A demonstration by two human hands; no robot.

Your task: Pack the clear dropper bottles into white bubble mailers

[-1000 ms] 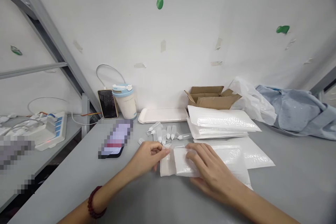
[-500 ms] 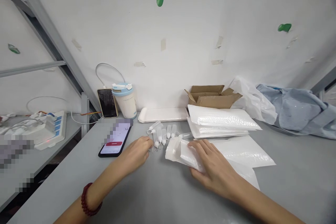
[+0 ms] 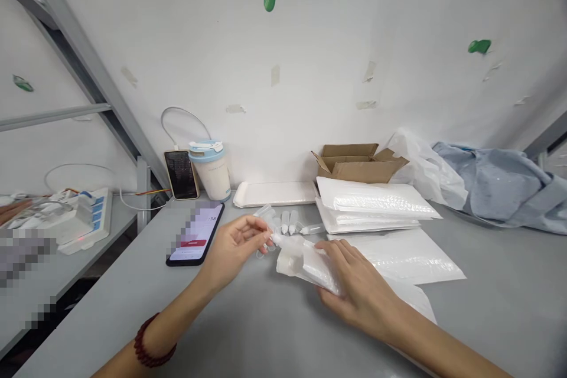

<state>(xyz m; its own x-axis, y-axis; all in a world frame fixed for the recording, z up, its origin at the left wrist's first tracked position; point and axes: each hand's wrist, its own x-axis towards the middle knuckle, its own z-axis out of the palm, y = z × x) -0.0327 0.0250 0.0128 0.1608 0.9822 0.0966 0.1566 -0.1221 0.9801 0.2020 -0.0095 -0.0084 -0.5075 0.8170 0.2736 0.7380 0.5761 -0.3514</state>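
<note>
My left hand, with a dark red beaded bracelet at the wrist, pinches a small translucent dropper bottle by its tip. The bottle lies against the mouth of a white bubble mailer. Closed around that mailer, my right hand keeps it tilted above the table. Behind the hands, several similar dropper bottles lie on the table, some hidden by my left fingers. Flat bubble mailers lie under and beyond my right hand, and a stack of more mailers stands behind them.
A lit phone lies left of my left hand. At the wall are a second phone, a lidded cup, a long white packet, an open cardboard box and blue cloth. A power strip is far left.
My left hand has picked up a dropper bottle from the pile and brought it right to the mailer's mouth. My right hand holds the mailer in nearly the same place.
</note>
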